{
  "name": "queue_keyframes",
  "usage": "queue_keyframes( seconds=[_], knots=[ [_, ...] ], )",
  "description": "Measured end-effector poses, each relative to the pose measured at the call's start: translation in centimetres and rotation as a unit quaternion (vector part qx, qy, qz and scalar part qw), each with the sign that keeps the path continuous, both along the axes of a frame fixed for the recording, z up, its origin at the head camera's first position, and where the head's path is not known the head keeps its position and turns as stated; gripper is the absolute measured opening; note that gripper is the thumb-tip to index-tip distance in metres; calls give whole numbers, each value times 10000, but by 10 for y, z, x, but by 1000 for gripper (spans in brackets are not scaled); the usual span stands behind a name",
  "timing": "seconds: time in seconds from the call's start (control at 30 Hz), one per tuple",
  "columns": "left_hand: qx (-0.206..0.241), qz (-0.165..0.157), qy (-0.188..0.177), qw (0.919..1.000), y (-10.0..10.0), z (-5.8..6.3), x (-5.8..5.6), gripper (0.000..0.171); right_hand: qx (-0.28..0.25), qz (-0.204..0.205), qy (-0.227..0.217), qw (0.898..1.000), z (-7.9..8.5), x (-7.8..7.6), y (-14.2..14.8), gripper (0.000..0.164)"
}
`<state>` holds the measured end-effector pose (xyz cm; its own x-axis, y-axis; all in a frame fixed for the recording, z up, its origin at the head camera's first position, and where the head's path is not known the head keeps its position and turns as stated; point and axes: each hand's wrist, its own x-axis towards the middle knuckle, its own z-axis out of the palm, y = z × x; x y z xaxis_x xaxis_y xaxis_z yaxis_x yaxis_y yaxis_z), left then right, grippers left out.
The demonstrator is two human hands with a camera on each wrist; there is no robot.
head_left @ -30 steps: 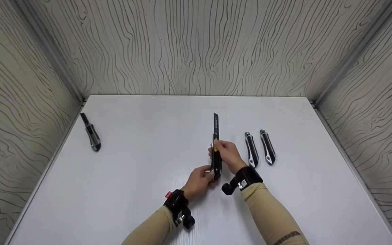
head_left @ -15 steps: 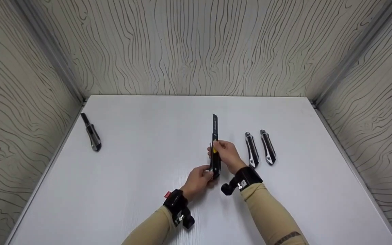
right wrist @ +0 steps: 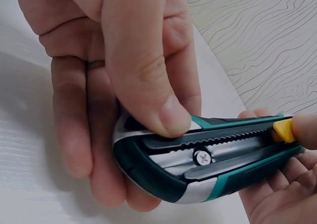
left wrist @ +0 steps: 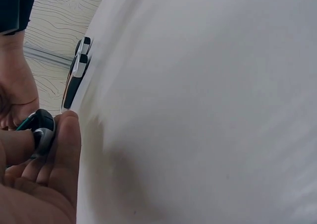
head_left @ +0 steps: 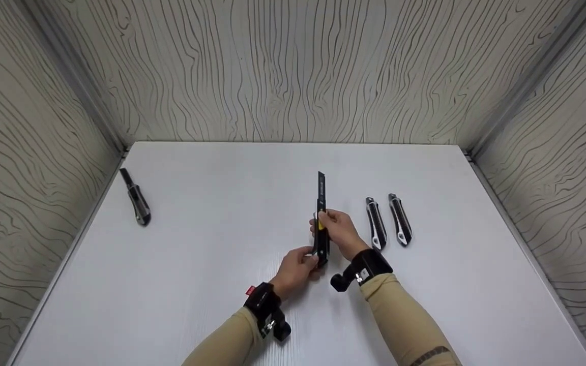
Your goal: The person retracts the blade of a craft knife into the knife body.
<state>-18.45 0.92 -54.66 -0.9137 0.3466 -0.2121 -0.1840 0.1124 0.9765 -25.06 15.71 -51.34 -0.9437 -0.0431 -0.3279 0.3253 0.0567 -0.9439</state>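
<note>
My left hand [head_left: 294, 269] pinches the butt end of a snap-off utility knife [head_left: 322, 245] between thumb and fingers. My right hand [head_left: 342, 231] grips the same knife further up, its thumb on the yellow slider [right wrist: 283, 131]. The dark blade [head_left: 321, 186] sticks out well beyond the handle, pointing toward the back wall. In the right wrist view the black, green and silver handle shows a screw [right wrist: 202, 157] and a toothed slot. From the left wrist, only the rounded end of the knife is visible, the rest hidden by fingers.
Two utility knives, one nearer [head_left: 376, 223] and one farther right [head_left: 400, 220], lie side by side on the white table [head_left: 211, 284]. Another utility knife [head_left: 139, 205] with its blade out lies at the far left. Wood-patterned walls [head_left: 283, 71] enclose the table.
The held knife has shifted very slightly left, and its blade tip sits a little nearer the person. Both hands keep their hold; the knives on the table have not moved.
</note>
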Motion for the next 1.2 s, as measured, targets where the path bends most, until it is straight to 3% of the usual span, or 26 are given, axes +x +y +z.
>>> queue_keyframes(
  seconds=[1.2],
  knots=[
    [156, 135, -66, 9998, 1, -2, 0, 32, -88, -66, 27, 9999, 0, -1, -4, 26]
  ],
)
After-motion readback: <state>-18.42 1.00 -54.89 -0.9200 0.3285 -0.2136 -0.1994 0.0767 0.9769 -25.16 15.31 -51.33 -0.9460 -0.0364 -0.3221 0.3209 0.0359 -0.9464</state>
